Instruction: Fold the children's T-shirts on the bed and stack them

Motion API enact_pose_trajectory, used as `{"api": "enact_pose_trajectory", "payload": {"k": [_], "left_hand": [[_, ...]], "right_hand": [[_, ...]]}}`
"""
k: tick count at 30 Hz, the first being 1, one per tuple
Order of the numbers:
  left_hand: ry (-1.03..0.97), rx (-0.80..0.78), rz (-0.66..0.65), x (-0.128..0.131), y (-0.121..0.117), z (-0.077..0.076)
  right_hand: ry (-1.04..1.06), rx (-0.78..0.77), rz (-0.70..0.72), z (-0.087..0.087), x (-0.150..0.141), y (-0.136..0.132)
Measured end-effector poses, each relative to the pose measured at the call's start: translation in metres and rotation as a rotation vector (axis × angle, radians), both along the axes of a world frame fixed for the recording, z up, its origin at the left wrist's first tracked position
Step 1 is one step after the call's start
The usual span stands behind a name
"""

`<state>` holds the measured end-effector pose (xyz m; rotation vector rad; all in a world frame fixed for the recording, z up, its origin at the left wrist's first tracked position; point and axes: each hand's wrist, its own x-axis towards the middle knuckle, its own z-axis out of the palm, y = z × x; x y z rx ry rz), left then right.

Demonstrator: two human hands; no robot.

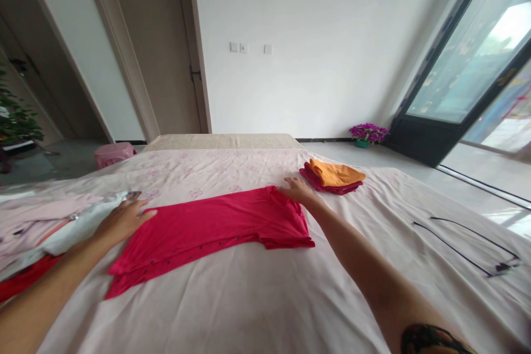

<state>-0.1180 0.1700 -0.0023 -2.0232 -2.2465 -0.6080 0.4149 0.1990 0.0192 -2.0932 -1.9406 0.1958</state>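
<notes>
A red buttoned shirt (207, 221) lies folded lengthwise on the bed, with a row of small dark buttons along its near edge and a short sleeve at the right. At its far left corner is my left hand (128, 217), thumb and fingers apart, the thumb over the cloth. My right hand (299, 190) reaches to the far right end of the shirt, its fingers stretched out and spread at the bunched fabric. I cannot make out whether the fingertips press on the cloth.
Folded orange and dark red clothes (338, 174) are stacked beyond my right hand. Loose pink, white and red clothes (45, 221) lie at the left. Glasses (473, 249) rest on the bedsheet (265, 310) at the right. A pink stool (114, 154) stands past the bed.
</notes>
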Motion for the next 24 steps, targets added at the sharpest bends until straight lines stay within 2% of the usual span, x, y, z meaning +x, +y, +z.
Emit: {"api": "enact_pose_trajectory", "payload": {"k": [3,6,8,12,16,18,21,24], "left_hand": [[0.095,-0.120,-0.077,-0.002,0.009,-0.016],[-0.075,-0.152,-0.075,-0.010,0.011,-0.027],[-0.190,-0.134,-0.025,-0.014,0.013,-0.029],[-0.204,-0.067,0.068,-0.016,0.030,-0.014],[-0.084,-0.085,0.189,-0.006,0.055,0.007],[-0.006,-0.084,0.189,0.003,0.060,0.012],[0.076,0.024,0.057,0.029,0.052,0.009],[0.001,0.099,-0.224,0.078,0.028,0.003]], "right_hand": [[-0.104,-0.007,0.025,-0.008,-0.013,0.003],[-0.121,0.067,0.062,-0.012,-0.017,-0.002],[-0.091,0.116,0.051,-0.012,-0.015,-0.002],[0.015,0.120,-0.024,-0.004,-0.011,0.019],[0.146,0.143,-0.058,0.000,-0.013,0.054],[0.194,0.159,-0.073,-0.002,-0.012,0.065],[0.211,0.185,-0.122,-0.008,-0.003,0.065],[0.224,0.214,-0.171,-0.017,0.012,0.047]]}}
